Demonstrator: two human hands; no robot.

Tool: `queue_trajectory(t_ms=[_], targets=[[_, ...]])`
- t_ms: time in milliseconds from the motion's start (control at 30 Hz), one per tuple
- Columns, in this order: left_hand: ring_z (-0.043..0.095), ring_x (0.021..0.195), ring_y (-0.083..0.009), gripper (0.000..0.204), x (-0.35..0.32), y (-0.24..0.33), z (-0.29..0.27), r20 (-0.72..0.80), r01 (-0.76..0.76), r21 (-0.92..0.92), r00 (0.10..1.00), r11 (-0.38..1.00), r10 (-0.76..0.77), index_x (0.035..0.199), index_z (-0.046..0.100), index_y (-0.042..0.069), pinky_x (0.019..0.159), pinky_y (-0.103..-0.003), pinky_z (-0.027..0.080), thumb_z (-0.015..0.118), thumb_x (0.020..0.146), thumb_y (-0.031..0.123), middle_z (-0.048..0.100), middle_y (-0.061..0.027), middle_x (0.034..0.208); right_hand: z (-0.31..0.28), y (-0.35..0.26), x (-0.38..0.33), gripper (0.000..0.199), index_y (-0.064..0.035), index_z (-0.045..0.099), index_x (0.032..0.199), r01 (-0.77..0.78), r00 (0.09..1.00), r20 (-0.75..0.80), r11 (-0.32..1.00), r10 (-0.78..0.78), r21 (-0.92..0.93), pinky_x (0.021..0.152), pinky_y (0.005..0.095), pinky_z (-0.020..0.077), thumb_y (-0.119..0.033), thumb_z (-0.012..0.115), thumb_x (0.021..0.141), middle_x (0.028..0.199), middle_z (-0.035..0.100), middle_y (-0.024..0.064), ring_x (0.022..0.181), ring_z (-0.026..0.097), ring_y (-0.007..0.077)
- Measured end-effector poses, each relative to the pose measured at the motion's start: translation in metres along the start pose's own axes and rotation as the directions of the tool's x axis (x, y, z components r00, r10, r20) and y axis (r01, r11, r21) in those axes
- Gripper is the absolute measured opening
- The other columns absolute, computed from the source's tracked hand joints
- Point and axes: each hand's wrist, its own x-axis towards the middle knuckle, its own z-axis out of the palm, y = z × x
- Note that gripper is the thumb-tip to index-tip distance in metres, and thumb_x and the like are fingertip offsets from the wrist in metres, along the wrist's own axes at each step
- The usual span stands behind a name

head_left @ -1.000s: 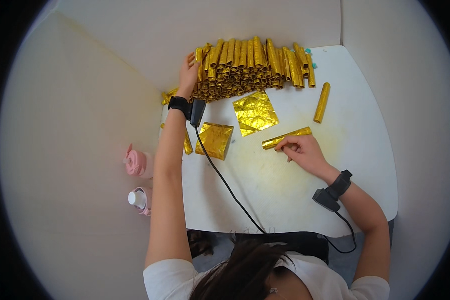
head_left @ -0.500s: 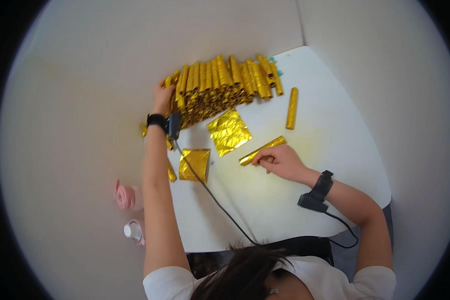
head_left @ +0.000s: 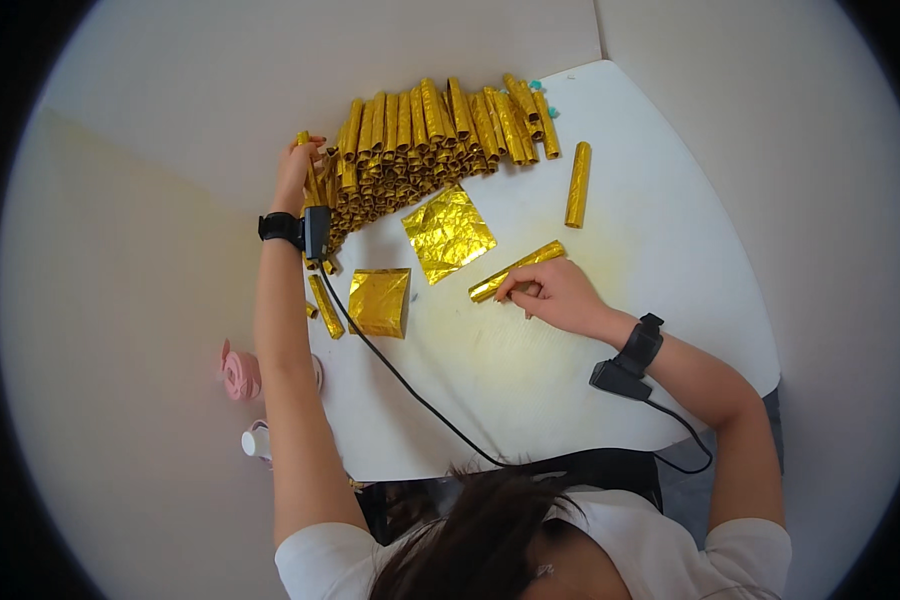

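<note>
My left hand [head_left: 291, 177] is closed around a gold foil roll [head_left: 308, 160] at the left end of a large stack of gold foil rolls [head_left: 410, 150]. My right hand [head_left: 562, 295] lies low over the table, fingers curled in a pinch. Its fingertips hold the near edge of another gold foil roll [head_left: 525, 266], which lies slanted on the table. To the left of that roll are a crinkled gold foil square [head_left: 448, 235] and a smoother gold square piece [head_left: 379, 302].
A single gold roll [head_left: 578, 185] lies at the right of the white table [head_left: 660, 300]. More loose rolls [head_left: 326, 306] lie by my left forearm. Beyond the left edge are a pink object [head_left: 240, 374] and a white-capped bottle [head_left: 256, 440]. A black cable [head_left: 410, 391] crosses the table.
My left hand has shifted slightly left, away from the stack, with a roll now plainly visible in it. My right hand keeps its place on the slanted roll. The whole view has tilted a little.
</note>
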Motion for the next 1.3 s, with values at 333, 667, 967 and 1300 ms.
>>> queue_trajectory(t_ms=[333, 667, 967, 1300], targets=[[0.056, 0.076, -0.0166, 0.039, 0.008, -0.049, -0.014, -0.172, 0.185, -0.017, 0.968, 0.983, -0.185, 0.11, 0.056, -0.002, 0.061, -0.03, 0.047, 0.066, 0.085, 0.026, 0.061, -0.0138, 0.097, 0.002, 0.003, -0.002, 0.016, -0.0048, 0.07, 0.093, -0.019, 1.0, 0.023, 0.999, 0.02, -0.043, 0.056, 0.0227, 0.0473, -0.007, 0.057, 0.084, 0.074, 0.069, 0.0022, 0.058, 0.064, 0.0088], [0.041, 0.132, -0.036, 0.07, 0.028, -0.04, -0.035, -0.121, 0.327, -0.347, 0.914, 0.879, -0.388, 0.134, 0.047, 0.0, 0.103, -0.044, 0.038, 0.073, 0.078, 0.033, 0.047, -0.0248, 0.137, 0.003, -0.001, -0.001, 0.015, -0.0033, 0.07, 0.094, -0.029, 1.0, 0.003, 1.0, 0.029, 0.007, 0.055, 0.0222, 0.0469, -0.003, 0.057, 0.086, 0.072, 0.068, 0.0029, 0.057, 0.061, 0.0069], [0.035, 0.135, -0.0376, 0.076, 0.005, -0.153, -0.171, -0.278, 0.326, 0.481, 0.937, 0.814, -0.211, 0.133, 0.05, 0.0, 0.108, -0.046, 0.029, 0.059, 0.078, 0.051, 0.047, -0.0262, 0.138, 0.02, -0.012, 0.004, 0.015, -0.0075, 0.071, 0.092, 0.044, 0.999, 0.024, 0.993, -0.047, 0.106, 0.056, 0.0246, 0.0479, -0.011, 0.058, 0.085, 0.066, 0.067, 0.0043, 0.057, 0.065, 0.0113], [0.044, 0.128, -0.0338, 0.075, -0.062, -0.129, -0.091, -0.095, 0.424, 0.317, 0.904, 0.848, -0.416, 0.132, 0.048, -0.002, 0.1, -0.048, 0.039, 0.064, 0.078, 0.047, 0.044, -0.0218, 0.139, 0.007, 0.001, 0.0, 0.015, -0.0049, 0.071, 0.092, -0.021, 1.0, -0.017, 0.994, 0.023, 0.107, 0.054, 0.0222, 0.048, -0.006, 0.058, 0.085, 0.071, 0.068, 0.0036, 0.057, 0.064, 0.0096]])
